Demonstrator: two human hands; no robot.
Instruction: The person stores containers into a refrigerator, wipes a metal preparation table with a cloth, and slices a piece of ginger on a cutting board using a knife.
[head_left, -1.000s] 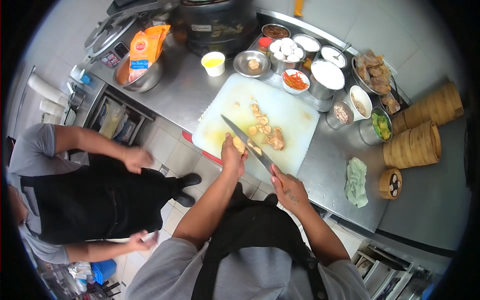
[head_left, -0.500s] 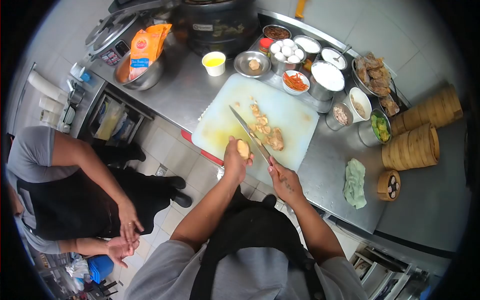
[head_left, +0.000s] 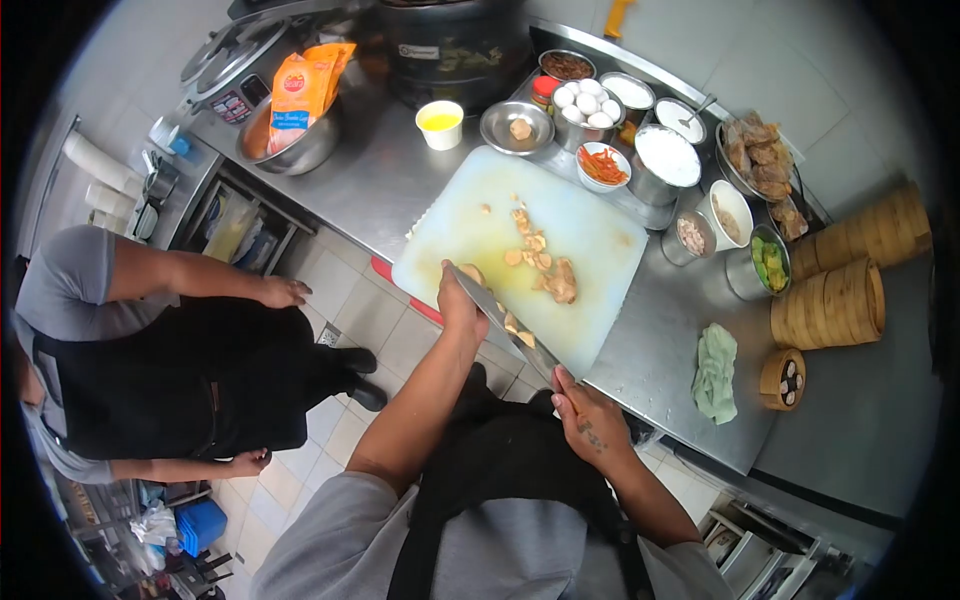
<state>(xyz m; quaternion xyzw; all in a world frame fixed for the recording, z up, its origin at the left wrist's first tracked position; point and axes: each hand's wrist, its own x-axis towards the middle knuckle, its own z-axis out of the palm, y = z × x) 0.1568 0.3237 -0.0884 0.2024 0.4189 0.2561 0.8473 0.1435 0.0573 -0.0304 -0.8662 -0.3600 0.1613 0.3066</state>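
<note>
My left hand (head_left: 462,305) is closed round a pale ginger-like piece (head_left: 472,273), at the near left part of the white cutting board (head_left: 615,240). My right hand (head_left: 590,415) grips a knife (head_left: 538,357), its blade slanting up and left against the held piece and partly covering it. Small yellowish slices lie along the blade. On the board beyond the knife are several cut slices (head_left: 533,243) and a knobbly brown piece (head_left: 560,282).
Behind the board stand a metal dish (head_left: 492,128), a yellow-filled cup (head_left: 440,122), a bowl of eggs (head_left: 586,100) and several other containers. Bamboo steamers (head_left: 830,305) and a green cloth (head_left: 715,375) are at the right. A co-worker (head_left: 170,370) stands at the left.
The knife has come back against the piece in my left hand, after being apart from it. The co-worker's hands have moved apart. The whole view has shifted slightly.
</note>
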